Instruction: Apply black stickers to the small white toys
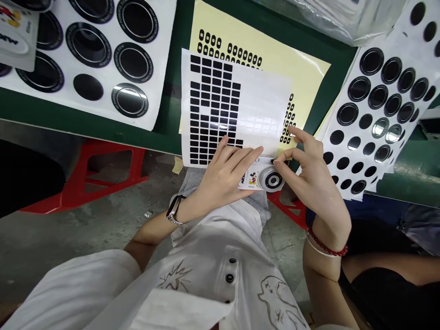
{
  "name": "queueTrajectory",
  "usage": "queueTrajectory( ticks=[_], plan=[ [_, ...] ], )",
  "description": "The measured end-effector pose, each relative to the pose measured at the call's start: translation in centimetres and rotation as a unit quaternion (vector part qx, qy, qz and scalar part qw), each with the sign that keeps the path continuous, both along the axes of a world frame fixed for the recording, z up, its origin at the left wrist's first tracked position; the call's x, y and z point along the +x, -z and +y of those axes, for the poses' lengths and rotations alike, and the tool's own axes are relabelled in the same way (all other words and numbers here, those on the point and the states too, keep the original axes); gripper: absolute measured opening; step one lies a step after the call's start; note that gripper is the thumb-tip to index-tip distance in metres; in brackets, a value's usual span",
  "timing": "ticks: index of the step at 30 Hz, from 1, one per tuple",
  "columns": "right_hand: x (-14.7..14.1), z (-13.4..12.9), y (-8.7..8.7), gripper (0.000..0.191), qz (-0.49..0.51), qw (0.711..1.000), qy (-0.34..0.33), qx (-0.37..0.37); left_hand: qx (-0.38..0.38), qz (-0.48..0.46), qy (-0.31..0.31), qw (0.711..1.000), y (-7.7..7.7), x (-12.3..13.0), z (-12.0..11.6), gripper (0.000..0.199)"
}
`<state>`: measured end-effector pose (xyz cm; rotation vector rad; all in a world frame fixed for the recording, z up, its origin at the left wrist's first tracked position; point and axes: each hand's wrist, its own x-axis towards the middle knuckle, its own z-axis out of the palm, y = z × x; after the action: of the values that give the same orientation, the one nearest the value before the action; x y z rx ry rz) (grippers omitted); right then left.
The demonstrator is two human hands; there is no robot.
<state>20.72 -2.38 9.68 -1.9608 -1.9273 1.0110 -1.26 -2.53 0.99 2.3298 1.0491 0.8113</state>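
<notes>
A small white camera point(253, 180) with a round silver lens ring and a cartoon mouse print is tilted at the table's near edge. My left hand point(225, 172) grips it from the left, its fingers lying over the camera's upper side and covering part of it. At the camera's upper right corner, my right hand point(311, 172) pinches with thumb and index finger; a small black sticker shows at the fingertips, partly hidden. Just beyond both hands lies a white sheet of black rectangular stickers point(215, 110), with several gaps in its rows. It overlaps a yellow sheet of small black stickers point(275, 41).
Sheets of round black lens stickers lie at the left point(103, 82) and right point(374, 105) of the green table point(172, 114). Another printed piece point(20, 41) rests far left. Clear plastic wrapping point(343, 18) is at the back. Red stools point(89, 178) stand below; another person's arm point(392, 270) is at right.
</notes>
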Motion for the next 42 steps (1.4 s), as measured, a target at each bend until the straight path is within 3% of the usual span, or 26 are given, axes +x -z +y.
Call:
queueTrajectory(
  ticks=[6, 14, 19, 23, 28, 32, 42],
  plan=[
    [1.1, 0.0, -0.7, 0.007, -0.015, 0.998, -0.017, 0.060, 0.007, 0.002, 0.003, 1.000, 0.0, 0.1, 0.0, 0.077],
    [1.9, 0.8, -0.6, 0.011, -0.046, 0.959, -0.225, 0.167, -0.021, -0.002, 0.038, 0.999, -0.5, -0.4, 0.7, 0.082],
    [2.2, 0.9, -0.3, 0.010, -0.100, 0.918, -0.301, 0.238, -0.027, 0.011, 0.049, 0.998, -0.5, -0.6, 0.9, 0.090],
    [2.4, 1.2, -0.3, 0.014, -0.103, 0.900, -0.341, 0.253, -0.032, 0.009, 0.055, 0.998, -0.5, -0.6, 0.9, 0.093],
    [2.6, 1.4, -0.2, 0.024, -0.092, 0.900, -0.354, 0.236, -0.038, 0.005, 0.062, 0.997, -0.4, -0.7, 1.1, 0.091],
    [2.4, 1.2, 0.3, 0.019, -0.082, 0.916, -0.329, 0.217, -0.047, 0.000, 0.064, 0.997, -0.5, -0.7, 1.2, 0.094],
    [2.4, 1.2, 1.5, 0.017, -0.057, 0.924, -0.315, 0.211, -0.038, 0.002, 0.067, 0.997, -0.6, -0.7, 1.4, 0.090]
  ],
)
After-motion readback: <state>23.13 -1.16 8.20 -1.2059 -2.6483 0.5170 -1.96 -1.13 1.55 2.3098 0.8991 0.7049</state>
